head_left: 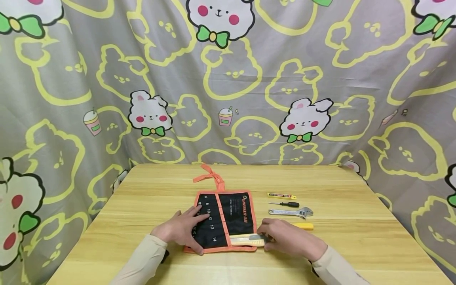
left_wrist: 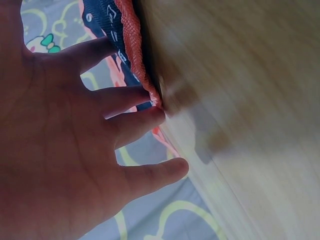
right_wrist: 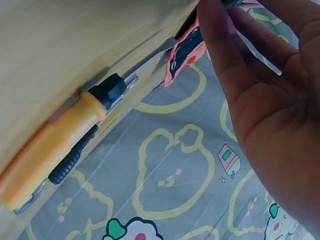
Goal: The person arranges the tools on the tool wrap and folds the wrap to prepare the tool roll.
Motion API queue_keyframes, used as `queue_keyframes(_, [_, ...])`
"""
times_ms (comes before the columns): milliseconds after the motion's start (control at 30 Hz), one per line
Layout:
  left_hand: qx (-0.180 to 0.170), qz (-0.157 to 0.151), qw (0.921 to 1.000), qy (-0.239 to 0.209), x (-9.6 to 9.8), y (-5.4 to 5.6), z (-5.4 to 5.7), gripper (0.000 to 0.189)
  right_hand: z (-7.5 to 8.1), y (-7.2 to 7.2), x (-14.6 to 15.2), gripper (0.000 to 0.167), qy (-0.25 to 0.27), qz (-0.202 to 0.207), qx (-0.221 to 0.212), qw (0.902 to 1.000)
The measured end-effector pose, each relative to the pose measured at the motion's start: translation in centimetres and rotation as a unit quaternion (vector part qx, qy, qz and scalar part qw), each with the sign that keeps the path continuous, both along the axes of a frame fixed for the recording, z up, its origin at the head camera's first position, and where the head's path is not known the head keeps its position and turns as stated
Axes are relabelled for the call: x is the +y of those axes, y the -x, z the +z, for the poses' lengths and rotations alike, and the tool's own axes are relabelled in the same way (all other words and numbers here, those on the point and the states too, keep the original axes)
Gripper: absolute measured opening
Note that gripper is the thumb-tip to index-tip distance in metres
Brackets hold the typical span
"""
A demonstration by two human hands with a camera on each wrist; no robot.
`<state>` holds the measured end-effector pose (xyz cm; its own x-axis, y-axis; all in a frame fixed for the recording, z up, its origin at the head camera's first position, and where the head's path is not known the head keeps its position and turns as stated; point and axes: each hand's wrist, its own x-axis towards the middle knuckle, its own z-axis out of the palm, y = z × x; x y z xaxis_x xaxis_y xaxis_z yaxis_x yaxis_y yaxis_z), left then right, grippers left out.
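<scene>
A black tool pouch [head_left: 236, 215] with orange edging and numbered pockets lies unfolded on the table. Across its left part rests my left hand [head_left: 181, 229], fingers spread and fairly straight, thumb by the near edge. In the left wrist view its fingers [left_wrist: 135, 127] reach the orange border. My right hand [head_left: 290, 238] pinches the dark end of a yellow utility knife [head_left: 246, 240]. The knife's other end is at the lowest pocket's orange edge, and the knife lies along the bottom of the pouch. In the right wrist view what the fingertips hold is mostly hidden.
Right of the pouch lie a yellow blade case [head_left: 281, 195], a small black screwdriver [head_left: 288, 204] and an adjustable wrench [head_left: 292, 212]. A yellow-handled screwdriver [right_wrist: 60, 145] is partly behind my right hand. Orange ties [head_left: 215, 178] extend beyond the pouch; a patterned curtain [head_left: 228, 83] surrounds the table.
</scene>
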<state>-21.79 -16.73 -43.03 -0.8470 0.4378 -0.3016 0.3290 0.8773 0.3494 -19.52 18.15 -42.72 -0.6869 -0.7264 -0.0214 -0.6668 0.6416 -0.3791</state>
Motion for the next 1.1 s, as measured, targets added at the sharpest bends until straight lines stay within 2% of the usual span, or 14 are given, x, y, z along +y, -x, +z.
queue_keyframes(1100, [-0.004, 0.003, 1.0, 0.007, 0.1, 0.0, 0.0, 0.106, -0.2, 0.2, -2.3, 0.023, -0.009, 0.009, -0.004, 0.9999])
